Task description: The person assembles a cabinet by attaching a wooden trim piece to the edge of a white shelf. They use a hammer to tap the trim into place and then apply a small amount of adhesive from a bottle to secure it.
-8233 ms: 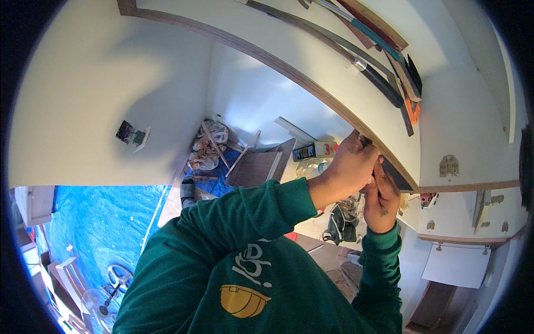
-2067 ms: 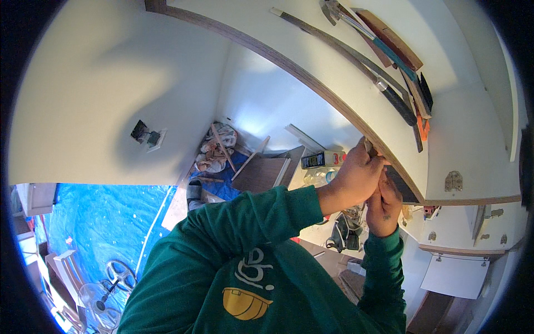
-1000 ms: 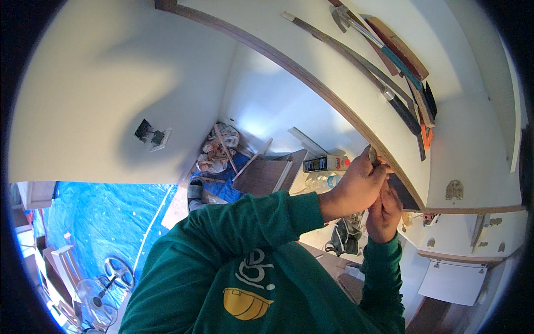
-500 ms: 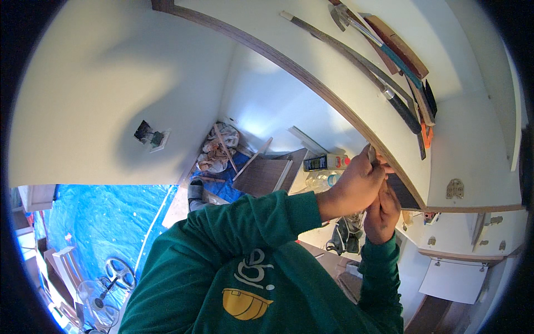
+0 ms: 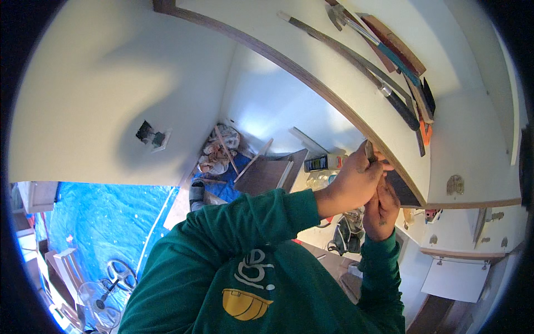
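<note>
Both hands are close together under the brown edge strip (image 5: 334, 103) of a white shelf panel (image 5: 445, 145). My left hand (image 5: 356, 181) is closed, and a small flat greyish piece (image 5: 370, 151) sticks up between its fingers, against the strip. What kind of piece it is does not show. Just below and to the right, my right hand (image 5: 381, 210) is closed with its fingertips up at the left hand. Anything inside its fingers is hidden. A dark panel (image 5: 403, 189) shows beneath the strip beside the hands.
On the panel lie a hammer (image 5: 384, 44), a hacksaw (image 5: 400, 108) and wood pieces (image 5: 395, 42). Below are a bottle (image 5: 317, 181), a rectangular can (image 5: 320, 162), a dark bag (image 5: 346, 234) and boards (image 5: 264, 172). A fan (image 5: 103, 303) stands near blue sheeting (image 5: 111, 222).
The view has shifted slightly. My hands stay together at the same stretch of the edge strip, with only a small change in the fingers.
</note>
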### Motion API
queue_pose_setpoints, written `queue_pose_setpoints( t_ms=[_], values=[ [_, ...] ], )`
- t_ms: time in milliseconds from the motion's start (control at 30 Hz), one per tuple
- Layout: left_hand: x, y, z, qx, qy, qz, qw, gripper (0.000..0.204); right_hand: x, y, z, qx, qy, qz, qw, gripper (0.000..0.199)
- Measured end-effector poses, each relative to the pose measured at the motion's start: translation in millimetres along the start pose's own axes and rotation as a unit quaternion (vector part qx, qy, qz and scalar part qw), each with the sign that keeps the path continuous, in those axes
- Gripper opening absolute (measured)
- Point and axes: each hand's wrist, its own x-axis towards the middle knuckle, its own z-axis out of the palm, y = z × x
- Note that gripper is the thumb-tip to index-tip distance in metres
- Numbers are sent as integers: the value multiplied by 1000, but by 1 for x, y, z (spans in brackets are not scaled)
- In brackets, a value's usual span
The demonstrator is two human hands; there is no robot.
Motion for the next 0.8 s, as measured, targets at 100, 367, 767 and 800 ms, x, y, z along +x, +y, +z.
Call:
queue_pose_setpoints(
  t_ms=[100, 367, 767, 800],
  values=[
    [-1, 5, 0, 10, 1, -33, 999, 18, 1, -4, -3, 3, -15, 19, 1000, 37],
    [6, 3, -5, 28, -5, 7, 1000, 18, 8, -6, -1, 34, -15, 42, 998, 38],
    [7, 10, -9, 5, -7, -59, 998, 17, 11, -5, 3, 9, 4, -8, 1000, 39],
    [6, 11, -7, 8, -6, -37, 999, 17, 10, -5, 2, 7, -7, 8, 1000, 39]
  ],
)
